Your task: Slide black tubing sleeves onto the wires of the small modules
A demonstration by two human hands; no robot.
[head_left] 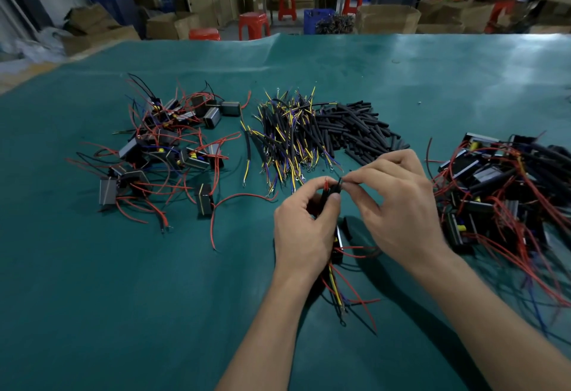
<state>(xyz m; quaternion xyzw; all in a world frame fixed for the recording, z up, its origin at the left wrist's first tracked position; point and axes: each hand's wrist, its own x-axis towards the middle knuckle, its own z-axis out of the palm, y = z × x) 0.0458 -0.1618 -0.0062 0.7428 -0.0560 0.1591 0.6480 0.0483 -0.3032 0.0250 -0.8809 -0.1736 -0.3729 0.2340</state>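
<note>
Head view, black sleeve (340, 183) pinched between left hand (304, 223) and right hand (398, 202)

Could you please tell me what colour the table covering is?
The table covering is dark teal green, seen best in the head view.

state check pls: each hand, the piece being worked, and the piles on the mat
left hand: pinches a red wire end with its fingertips
right hand: pinches a black sleeve at that wire end
module in work: under the hands, mostly hidden, wires trailing
loose sleeve pile: heaped, untouched
sleeved lead pile: heaped
left module pile: tangled
right module pile: tangled
</note>
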